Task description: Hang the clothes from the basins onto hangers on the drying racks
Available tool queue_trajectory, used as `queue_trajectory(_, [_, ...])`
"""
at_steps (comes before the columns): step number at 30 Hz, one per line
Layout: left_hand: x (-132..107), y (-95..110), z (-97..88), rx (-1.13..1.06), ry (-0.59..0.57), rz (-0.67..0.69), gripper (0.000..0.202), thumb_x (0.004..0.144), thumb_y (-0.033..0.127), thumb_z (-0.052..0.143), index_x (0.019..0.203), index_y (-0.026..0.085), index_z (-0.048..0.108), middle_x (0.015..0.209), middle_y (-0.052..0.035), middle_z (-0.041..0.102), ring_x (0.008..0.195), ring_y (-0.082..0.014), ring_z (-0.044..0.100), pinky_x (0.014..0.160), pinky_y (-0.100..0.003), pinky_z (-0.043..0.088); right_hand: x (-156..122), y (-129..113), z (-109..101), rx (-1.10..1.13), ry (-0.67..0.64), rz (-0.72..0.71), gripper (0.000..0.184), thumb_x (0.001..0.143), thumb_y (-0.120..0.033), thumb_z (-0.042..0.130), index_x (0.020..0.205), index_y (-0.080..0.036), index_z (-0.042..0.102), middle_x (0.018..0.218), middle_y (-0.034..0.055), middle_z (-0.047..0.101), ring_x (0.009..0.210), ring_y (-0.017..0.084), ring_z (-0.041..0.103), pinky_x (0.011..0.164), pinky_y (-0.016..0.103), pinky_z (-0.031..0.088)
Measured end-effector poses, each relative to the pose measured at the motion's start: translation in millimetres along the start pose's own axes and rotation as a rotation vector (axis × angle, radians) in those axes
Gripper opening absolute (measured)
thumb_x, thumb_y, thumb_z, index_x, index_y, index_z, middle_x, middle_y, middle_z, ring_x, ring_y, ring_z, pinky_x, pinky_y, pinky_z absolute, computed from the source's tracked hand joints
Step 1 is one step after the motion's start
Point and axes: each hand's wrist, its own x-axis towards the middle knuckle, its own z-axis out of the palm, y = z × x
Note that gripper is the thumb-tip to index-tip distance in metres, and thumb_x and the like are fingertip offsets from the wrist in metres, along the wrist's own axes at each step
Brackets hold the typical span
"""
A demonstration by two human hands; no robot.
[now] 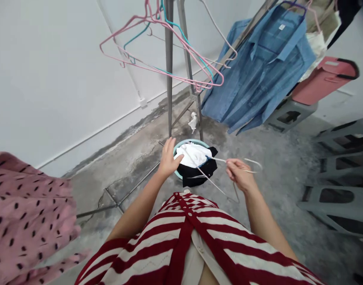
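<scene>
My right hand [240,171] is closed around a whitish clothes hanger [212,183] near its hook. The hanger's long arms stretch left, over the washing below. My left hand [169,160] has its fingers stretched and its thumb apart; nothing shows in its grip, and it hovers by the left rim of a pale blue basin [191,141]. Inside the basin lie a white garment [189,155] and a black garment [191,176], which spills over the front and right rim. Whether the left hand touches the hanger or basin, I cannot tell.
Pink hangers [133,63] and a blue one hang from a metal rack post [168,79]. Right of it hangs a denim shirt [264,67]. A pink box [322,81] sits on a grey stool [285,114]; more stools [332,198] stand right. At left hangs a pink spotted garment [29,213].
</scene>
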Motion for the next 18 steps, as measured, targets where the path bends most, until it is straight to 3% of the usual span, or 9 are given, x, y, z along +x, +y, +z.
queue_trajectory(1, [-6.1,0.8,-10.8,0.08,-0.014,0.068,0.063,0.081,0.041,0.056,0.136,0.017,0.039,0.145,-0.0168,0.036,0.139,-0.0305,0.022,0.113,-0.053,0.015,2.0,-2.4,13.8,-0.064,-0.085,0.008,0.031,0.085,-0.045,0.056,0.095,-0.016,0.057,0.066,-0.0005,0.059,0.049,0.007,0.051,0.043,0.019,0.041])
queue_trajectory(3, [-18.5,1.7,-31.2,0.213,-0.108,0.179,0.048,0.084,0.044,0.053,0.128,0.025,0.05,0.131,-0.012,0.053,0.131,-0.0291,0.037,0.112,-0.056,0.009,6.3,-7.6,41.8,-0.122,-0.206,-0.004,0.031,0.089,-0.039,0.053,0.105,-0.013,0.057,0.09,0.0045,0.062,0.072,0.011,0.06,0.061,0.026,0.052])
queue_trajectory(6, [-35.5,-5.4,-60.4,0.304,-0.133,0.179,0.03,0.089,0.044,0.044,0.101,0.028,0.067,0.089,-0.0051,0.068,0.094,-0.0216,0.06,0.11,-0.056,0.013,13.6,-19.0,75.6,-0.166,-0.347,-0.054,0.031,0.09,-0.034,0.052,0.113,-0.013,0.055,0.108,0.007,0.059,0.09,0.015,0.06,0.077,0.034,0.053])
queue_trajectory(9, [-54.0,-22.9,-96.7,0.275,0.044,0.12,0.031,0.089,0.043,0.044,0.083,0.025,0.069,0.071,-0.0027,0.065,0.075,-0.0171,0.059,0.103,-0.045,0.031,21.0,-36.6,91.9,-0.217,-0.472,-0.122,0.027,0.088,-0.036,0.054,0.102,-0.013,0.06,0.095,0.0044,0.062,0.08,0.013,0.06,0.07,0.029,0.052])
queue_trajectory(13, [-86.1,-45.6,-147.0,0.244,0.339,0.042,0.027,0.087,0.041,0.049,0.074,0.023,0.065,0.07,-0.0009,0.065,0.071,-0.0155,0.058,0.096,-0.039,0.037,28.8,-61.7,97.6,-0.295,-0.621,-0.227,0.026,0.08,-0.042,0.062,0.079,-0.016,0.064,0.066,-0.0015,0.058,0.061,0.01,0.052,0.054,0.02,0.044])
queue_trajectory(16, [-107.2,-52.1,-169.3,0.214,0.565,-0.023,0.024,0.085,0.039,0.051,0.074,0.022,0.064,0.075,-0.0009,0.066,0.078,-0.0165,0.06,0.095,-0.039,0.041,37.0,-76.3,105.1,-0.419,-0.724,-0.338,0.027,0.078,-0.044,0.064,0.074,-0.017,0.062,0.057,-0.0036,0.053,0.053,0.008,0.047,0.048,0.018,0.038])
queue_trajectory(18, [-118.7,-50.2,-179.0,0.195,0.708,-0.07,0.022,0.084,0.04,0.052,0.085,0.023,0.065,0.09,-0.0031,0.067,0.094,-0.0187,0.06,0.095,-0.038,0.043,44.4,-86.3,114.2,-0.435,-0.687,-0.376,0.03,0.08,-0.045,0.062,0.073,-0.016,0.061,0.056,-0.0029,0.054,0.05,0.008,0.048,0.047,0.019,0.039])
